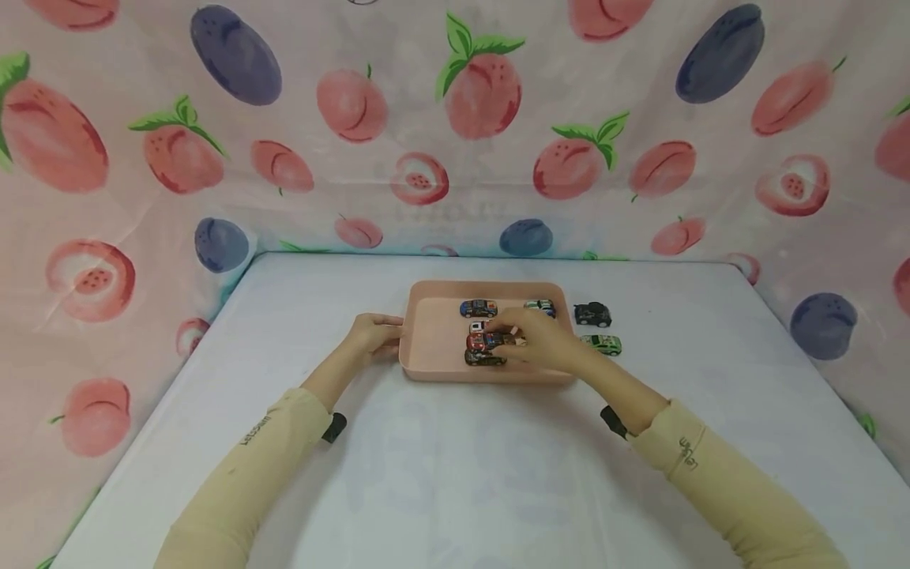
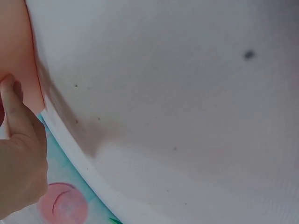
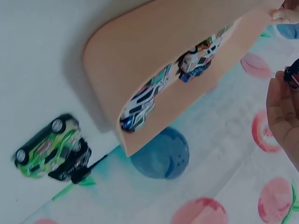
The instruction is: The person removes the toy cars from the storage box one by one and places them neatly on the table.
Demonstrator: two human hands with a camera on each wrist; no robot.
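My right hand point(image 1: 536, 340) is over the tray and pinches a red-and-dark toy car point(image 1: 485, 341) between thumb and fingertips. In the right wrist view, that hand point(image 3: 285, 112) shows at the right edge. My left hand point(image 1: 373, 333) holds the left end of the peach-coloured tray point(image 1: 434, 340), its thumb against the wall in the left wrist view. Inside the tray lie a blue toy car point(image 1: 479, 308), a white toy car point(image 1: 477, 326), a dark toy car point(image 1: 485, 359) and a white-and-blue toy car point(image 1: 542, 307). My right hand hides part of the tray.
Right of the tray, a black toy car point(image 1: 592, 314) and a green toy car point(image 1: 603, 344) stand on the white tabletop point(image 1: 469, 474). A fruit-print cloth point(image 1: 455, 182) rises behind the table's back edge and along both sides.
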